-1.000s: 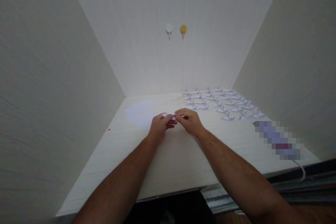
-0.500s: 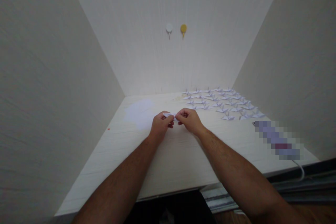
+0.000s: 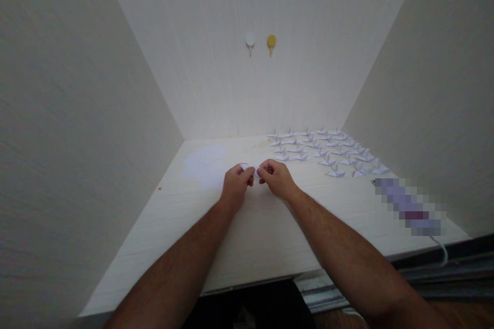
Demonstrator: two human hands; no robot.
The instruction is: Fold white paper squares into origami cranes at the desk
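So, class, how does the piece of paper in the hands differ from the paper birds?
The held paper is gripped by the left hand and the right hand, while the paper birds rest on the table.
The held paper is one piece, partly covered; the paper birds are many, all uncovered by the hands.
The paper birds show raised points; the held paper shows none clearly.
Both are white.

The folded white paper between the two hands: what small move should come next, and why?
Probably a light press with the right hand while the left hand braces: both pinch the folded white paper, their fingertips close together, so a crease there could be firmed without changing grip. Its exact folds are too small to tell.
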